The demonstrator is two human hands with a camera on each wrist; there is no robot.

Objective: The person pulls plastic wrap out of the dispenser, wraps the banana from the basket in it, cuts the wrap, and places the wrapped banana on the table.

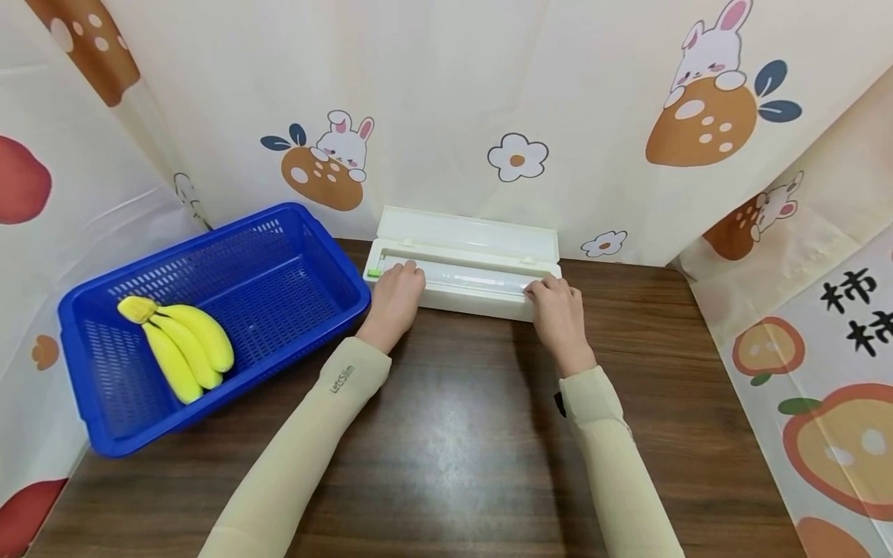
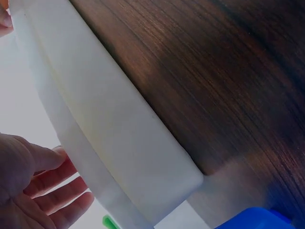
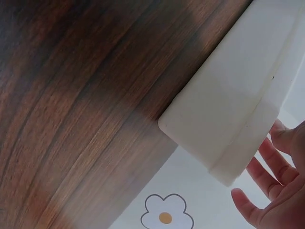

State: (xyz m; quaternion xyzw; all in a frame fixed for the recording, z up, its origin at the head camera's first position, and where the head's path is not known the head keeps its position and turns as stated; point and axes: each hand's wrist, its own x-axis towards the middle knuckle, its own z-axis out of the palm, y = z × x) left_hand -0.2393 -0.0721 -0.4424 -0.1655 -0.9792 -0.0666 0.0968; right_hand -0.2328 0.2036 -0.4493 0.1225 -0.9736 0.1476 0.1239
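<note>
A long white cling film dispenser lies at the table's back edge, its lid raised against the curtain. A roll of cling film runs along inside it, and a small green slider shows at the left end. My left hand reaches over the front edge near that end, pinching the film with thumb and index finger together. At the other end my right hand pinches the film near the roll's right end. In the wrist views the dispenser's front wall hides the roll.
A blue plastic basket stands left of the dispenser, close to the left forearm. Inside it lies a bunch of yellow bananas. Behind the dark wooden table hangs a printed curtain, and another printed sheet borders the right side.
</note>
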